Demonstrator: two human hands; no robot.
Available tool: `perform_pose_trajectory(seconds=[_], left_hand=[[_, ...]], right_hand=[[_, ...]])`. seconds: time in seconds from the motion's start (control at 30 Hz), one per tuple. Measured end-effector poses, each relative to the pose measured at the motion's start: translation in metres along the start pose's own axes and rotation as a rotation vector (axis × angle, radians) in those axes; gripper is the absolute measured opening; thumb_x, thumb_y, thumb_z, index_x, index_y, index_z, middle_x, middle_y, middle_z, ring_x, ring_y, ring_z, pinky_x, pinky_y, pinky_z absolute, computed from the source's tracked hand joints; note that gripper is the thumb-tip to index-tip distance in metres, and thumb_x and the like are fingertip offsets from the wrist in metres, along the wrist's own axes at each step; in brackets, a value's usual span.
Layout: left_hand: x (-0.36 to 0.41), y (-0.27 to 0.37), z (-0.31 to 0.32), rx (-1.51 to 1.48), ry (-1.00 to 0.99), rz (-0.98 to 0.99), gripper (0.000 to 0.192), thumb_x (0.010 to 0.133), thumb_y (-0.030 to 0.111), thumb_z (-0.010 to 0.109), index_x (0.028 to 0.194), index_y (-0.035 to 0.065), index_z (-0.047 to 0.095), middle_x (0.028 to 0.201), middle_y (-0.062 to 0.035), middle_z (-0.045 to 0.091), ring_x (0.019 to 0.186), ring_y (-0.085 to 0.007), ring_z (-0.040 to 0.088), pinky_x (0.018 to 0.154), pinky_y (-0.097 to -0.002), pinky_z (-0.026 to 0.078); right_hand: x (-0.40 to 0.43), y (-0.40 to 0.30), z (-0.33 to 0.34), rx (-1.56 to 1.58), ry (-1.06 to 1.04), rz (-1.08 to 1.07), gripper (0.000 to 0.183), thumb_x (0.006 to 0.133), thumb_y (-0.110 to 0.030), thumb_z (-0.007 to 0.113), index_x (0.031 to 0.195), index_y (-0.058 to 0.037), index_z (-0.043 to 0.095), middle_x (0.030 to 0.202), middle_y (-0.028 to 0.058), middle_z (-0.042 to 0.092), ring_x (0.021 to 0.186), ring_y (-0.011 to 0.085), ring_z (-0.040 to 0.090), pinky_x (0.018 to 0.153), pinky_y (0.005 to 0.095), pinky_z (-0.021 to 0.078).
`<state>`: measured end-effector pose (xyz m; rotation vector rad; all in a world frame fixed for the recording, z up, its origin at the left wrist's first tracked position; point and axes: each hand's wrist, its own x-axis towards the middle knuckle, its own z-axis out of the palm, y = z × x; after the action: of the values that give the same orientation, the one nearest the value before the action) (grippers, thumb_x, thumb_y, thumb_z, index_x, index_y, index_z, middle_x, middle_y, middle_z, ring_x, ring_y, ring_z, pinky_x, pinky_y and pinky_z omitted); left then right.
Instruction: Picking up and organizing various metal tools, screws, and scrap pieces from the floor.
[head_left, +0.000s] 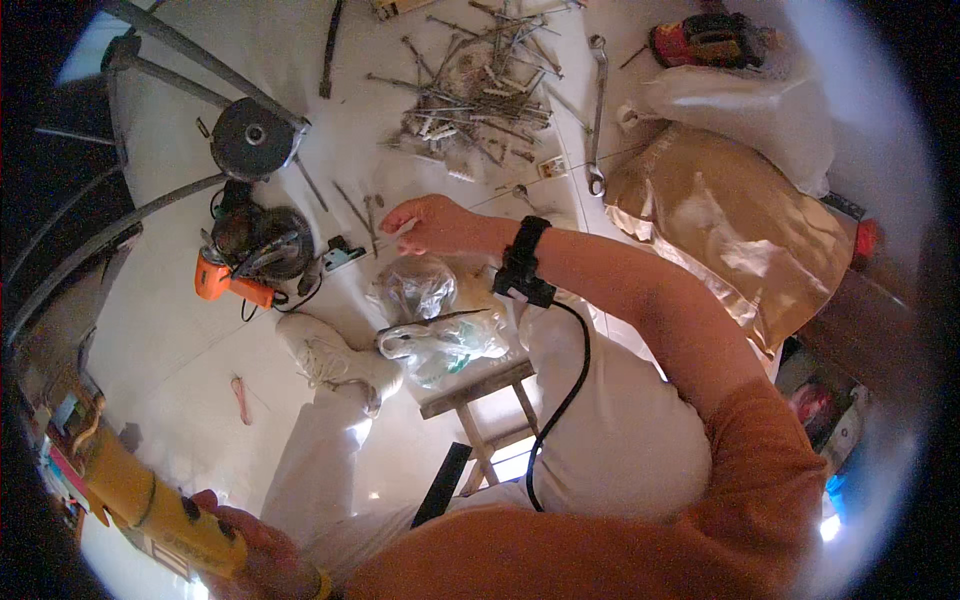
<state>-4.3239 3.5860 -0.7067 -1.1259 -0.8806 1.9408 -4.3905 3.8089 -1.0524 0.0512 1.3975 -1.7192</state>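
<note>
My right hand (435, 223) hovers above the tiled floor with its fingers curled. A gap shows between thumb and forefinger, and nothing is visible in it. Close to its fingertips lie a few thin metal screws or bolts (369, 217). Just below the hand sit clear plastic bags (420, 289) with unclear contents. At the lower left, my left hand (262, 551) is wrapped around a yellow cylindrical object (176, 529) with dark marks; its far end is cluttered and hard to make out. Beyond the right hand lies a heap of long screws, bolts and pale wall plugs (480, 105).
A double-ended ring spanner (598, 112) lies beside a brown bag (735, 232). A red-and-black tool (709, 41) is at the upper right. An orange corded power tool (225, 281) and a black wheel on metal tubes (253, 139) stand left. Between my legs is a wooden stool (480, 390).
</note>
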Motion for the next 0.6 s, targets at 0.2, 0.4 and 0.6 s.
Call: perform_pose_trajectory(seconds=[0.2,0.4,0.6], left_hand=[[-0.063,0.009,-0.013,0.112,0.331,0.503,0.034,0.082,0.043,0.044,0.089,0.0113,0.055,0.089,-0.0081,0.055,0.086,-0.0183,0.051,0.071,-0.0286,0.046],[-0.027,0.006,-0.027,1.167,0.431,1.186,0.034,0.086,0.026,0.039,0.116,0.0087,0.037,0.079,-0.0069,0.052,0.061,-0.0145,0.051,0.052,-0.0248,0.045],[0.020,-0.011,-0.022,1.475,0.985,1.531,0.037,0.081,0.019,0.046,0.115,0.0085,0.036,0.070,-0.0031,0.048,0.048,-0.0093,0.044,0.039,-0.0206,0.036]], right_hand=[[-0.041,-0.016,-0.090,-0.969,0.553,-0.323,0.013,0.070,-0.005,0.054,0.082,-0.0030,0.058,0.084,0.0143,0.055,0.076,0.0288,0.055,0.067,0.0342,0.0451],[-0.083,-0.012,-0.192,-1.132,1.037,-0.219,0.020,0.067,-0.004,0.056,0.086,-0.0033,0.053,0.082,0.0177,0.053,0.077,0.0358,0.052,0.069,0.0403,0.0423],[-0.066,-0.016,-0.206,-1.356,0.916,0.033,0.014,0.069,-0.010,0.053,0.081,-0.0035,0.051,0.080,0.0185,0.055,0.078,0.0361,0.053,0.069,0.0426,0.0423]])
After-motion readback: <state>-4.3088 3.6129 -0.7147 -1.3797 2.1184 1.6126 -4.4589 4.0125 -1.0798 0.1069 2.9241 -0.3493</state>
